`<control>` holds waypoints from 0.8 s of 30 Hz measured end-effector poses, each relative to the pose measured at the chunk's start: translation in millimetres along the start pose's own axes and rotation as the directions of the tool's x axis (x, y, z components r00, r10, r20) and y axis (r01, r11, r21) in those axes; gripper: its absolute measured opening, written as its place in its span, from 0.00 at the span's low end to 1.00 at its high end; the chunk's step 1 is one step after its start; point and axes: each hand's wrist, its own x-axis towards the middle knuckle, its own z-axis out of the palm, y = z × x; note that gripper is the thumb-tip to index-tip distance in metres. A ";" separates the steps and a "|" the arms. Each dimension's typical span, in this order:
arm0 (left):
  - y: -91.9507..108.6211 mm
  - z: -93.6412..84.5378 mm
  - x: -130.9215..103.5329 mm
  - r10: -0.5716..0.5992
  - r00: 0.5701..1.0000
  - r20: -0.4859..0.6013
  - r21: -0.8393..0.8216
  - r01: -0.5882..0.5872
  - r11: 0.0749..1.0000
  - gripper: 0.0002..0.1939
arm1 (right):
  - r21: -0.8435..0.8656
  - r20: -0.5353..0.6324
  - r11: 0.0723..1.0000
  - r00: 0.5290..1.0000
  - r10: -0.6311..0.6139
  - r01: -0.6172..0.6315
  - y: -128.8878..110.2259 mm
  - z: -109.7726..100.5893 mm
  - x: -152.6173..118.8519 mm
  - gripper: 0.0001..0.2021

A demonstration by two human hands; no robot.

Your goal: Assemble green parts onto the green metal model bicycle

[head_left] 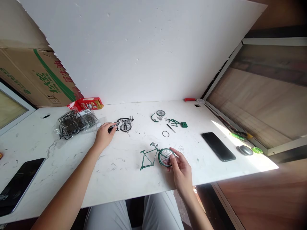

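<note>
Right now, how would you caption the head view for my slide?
Left hand at the black bicycle parts, right hand holding the green model bicycle by its wheel.

Sunlit white marbled tabletop (120, 179)

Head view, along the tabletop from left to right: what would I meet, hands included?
Tablet, bagged parts, left hand, black wheel, green bicycle, right hand, phone, mouse, green roll.

My feed puts the bike frame (148, 159) at six o'clock on the table (124, 179), loose parts (184, 125) at one, the phone (218, 146) at three, the bag (74, 124) at ten.
</note>
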 end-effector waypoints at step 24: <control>-0.5 -0.9 1.3 0.028 0.998 -0.062 -0.004 -0.029 1.000 0.15 | 0.062 0.060 0.998 0.998 -0.002 -0.002 10.6 -6.0 4.5 0.29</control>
